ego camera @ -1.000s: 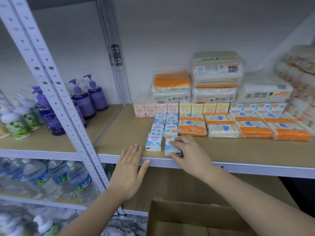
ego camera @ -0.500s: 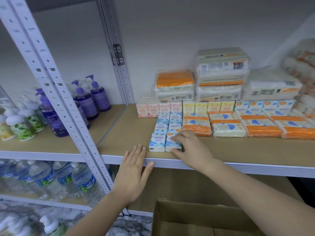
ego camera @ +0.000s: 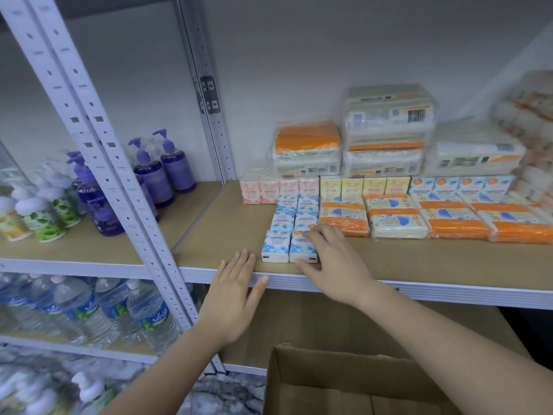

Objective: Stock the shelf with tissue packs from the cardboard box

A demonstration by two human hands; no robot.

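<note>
Two columns of small blue-and-white mini tissue packs lie on the brown shelf [ego camera: 419, 262]. My right hand [ego camera: 332, 259] holds the front pack of the right column [ego camera: 300, 248], thumb at its near end and fingers over its far end. The front pack of the left column [ego camera: 275, 245] lies beside it, touching. My left hand [ego camera: 232, 295] rests flat with straight fingers on the shelf's front edge, just left of these packs. The open cardboard box [ego camera: 323, 381] stands below, at the bottom of the view.
Pink, yellow and blue mini packs [ego camera: 353, 187] line the back, with orange pocket-tissue bundles [ego camera: 449, 217] and wrapped stacks [ego camera: 389, 130] behind. Purple pump bottles [ego camera: 155, 172] stand in the left bay beyond the white upright [ego camera: 119, 187]. Water bottles [ego camera: 89, 310] fill the shelf below.
My right hand has slid the front right pack back against its column and level with the left pack. The left hand stays on the shelf edge.
</note>
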